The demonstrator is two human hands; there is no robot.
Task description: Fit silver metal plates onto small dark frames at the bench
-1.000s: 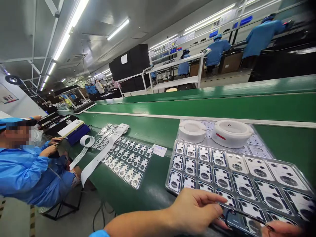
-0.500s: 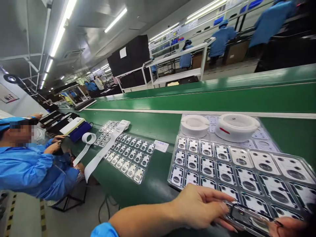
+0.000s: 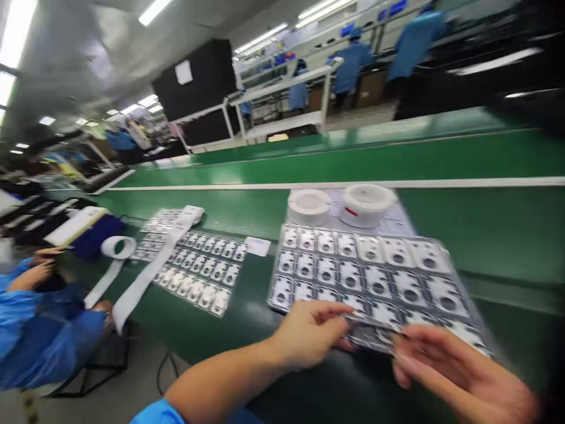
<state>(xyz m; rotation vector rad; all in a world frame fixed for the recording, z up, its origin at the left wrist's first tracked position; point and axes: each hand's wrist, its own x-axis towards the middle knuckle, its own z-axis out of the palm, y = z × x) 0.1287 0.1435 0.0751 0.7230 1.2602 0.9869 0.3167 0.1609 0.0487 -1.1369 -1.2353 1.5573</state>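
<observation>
My left hand (image 3: 304, 334) is closed on one end of a small rectangular dark-framed part (image 3: 369, 337), pinched between thumb and fingers above the near edge of a clear tray (image 3: 274, 288). My right hand (image 3: 461, 365) is at the part's other end, thumb and forefinger pressed together. Something small and dark shows at those right fingertips, too blurred to name. Rows of white-faced parts (image 3: 351, 275) with round openings fill the tray. Two white rolls, a thinner one (image 3: 309, 205) and a thicker one (image 3: 366, 206) with a red mark, stand just behind it.
Further left on the green table (image 3: 251, 324) lie another tray of parts (image 3: 205, 268), a paper label (image 3: 258, 246), a long white strip (image 3: 148, 277) and a roll of tape (image 3: 118, 247). A co-worker in blue (image 3: 26, 341) sits at the left.
The view has swung right and blurred, so everything sits further left. My right hand has come more fully into view. The part is still in my left hand.
</observation>
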